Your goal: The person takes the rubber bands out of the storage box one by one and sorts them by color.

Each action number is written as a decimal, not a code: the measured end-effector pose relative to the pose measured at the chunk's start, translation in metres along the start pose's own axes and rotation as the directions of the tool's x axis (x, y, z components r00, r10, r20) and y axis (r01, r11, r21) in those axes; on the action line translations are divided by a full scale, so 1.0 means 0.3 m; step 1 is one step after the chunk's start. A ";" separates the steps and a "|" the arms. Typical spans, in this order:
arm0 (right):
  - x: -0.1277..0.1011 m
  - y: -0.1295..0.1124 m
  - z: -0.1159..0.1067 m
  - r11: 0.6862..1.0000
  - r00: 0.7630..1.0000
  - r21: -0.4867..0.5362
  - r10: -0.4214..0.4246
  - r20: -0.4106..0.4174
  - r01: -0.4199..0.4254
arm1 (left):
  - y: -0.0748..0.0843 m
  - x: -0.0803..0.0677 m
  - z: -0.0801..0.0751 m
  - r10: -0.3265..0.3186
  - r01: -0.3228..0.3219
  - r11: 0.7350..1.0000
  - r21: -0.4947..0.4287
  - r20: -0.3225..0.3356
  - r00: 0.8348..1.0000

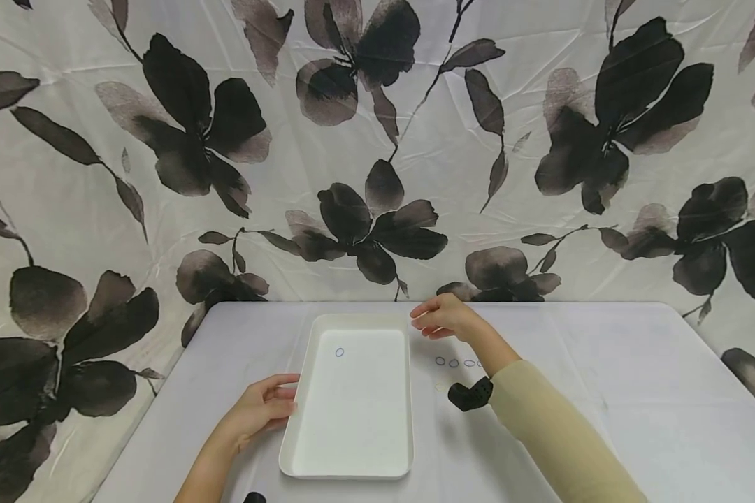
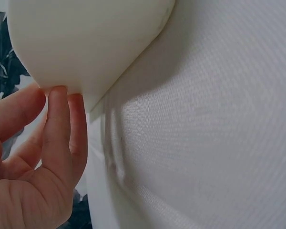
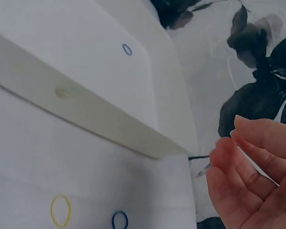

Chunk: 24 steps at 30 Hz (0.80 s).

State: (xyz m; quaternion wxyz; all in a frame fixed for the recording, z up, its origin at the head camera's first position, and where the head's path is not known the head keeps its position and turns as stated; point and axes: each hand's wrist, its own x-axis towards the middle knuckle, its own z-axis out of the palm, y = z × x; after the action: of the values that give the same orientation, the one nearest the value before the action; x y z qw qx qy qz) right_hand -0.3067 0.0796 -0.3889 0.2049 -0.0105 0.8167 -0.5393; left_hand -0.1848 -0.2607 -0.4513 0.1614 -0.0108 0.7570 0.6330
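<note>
A white rectangular tray (image 1: 352, 436) lies on the table, with one thin blue ring (image 1: 340, 353) inside near its far left. My left hand (image 1: 261, 409) touches the outside of the tray's left side; in the left wrist view its fingertips meet the edge. Beyond the tray's far right corner, my right hand (image 1: 448, 318) hovers above the table. Its fingers are loosely bent, with nothing seen between them. A row of several thin blue rings (image 1: 454, 363) lies right of the tray, partly hidden by the right forearm. A yellow ring (image 3: 61, 211) lies near them.
A white cloth covers the table (image 1: 635, 391). Behind it hangs a pale curtain (image 1: 465, 161) with dark flower prints. A black device (image 1: 470, 395) sits on the right wrist, and part of another black item (image 1: 254, 497) shows at the bottom edge.
</note>
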 end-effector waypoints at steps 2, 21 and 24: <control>0.009 -0.004 0.014 1.000 1.000 0.002 -0.002 0.005 0.002 | 0.000 0.001 0.001 -0.001 0.001 1.000 0.000 0.000 1.000; 0.056 -0.045 0.174 0.998 0.995 0.013 -0.059 0.079 0.058 | -0.001 0.000 0.001 0.008 -0.008 1.000 -0.009 0.006 1.000; 0.063 -0.045 0.200 0.996 0.992 0.020 -0.089 0.093 0.087 | -0.003 0.003 -0.001 0.008 -0.008 1.000 -0.011 0.010 1.000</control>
State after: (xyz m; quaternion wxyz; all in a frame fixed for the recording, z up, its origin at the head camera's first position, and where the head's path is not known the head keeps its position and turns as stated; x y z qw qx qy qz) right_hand -0.3060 0.0167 -0.4031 0.2192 -0.0702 0.8006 -0.5532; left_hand -0.1854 -0.2610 -0.4524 0.1627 -0.0055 0.7527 0.6379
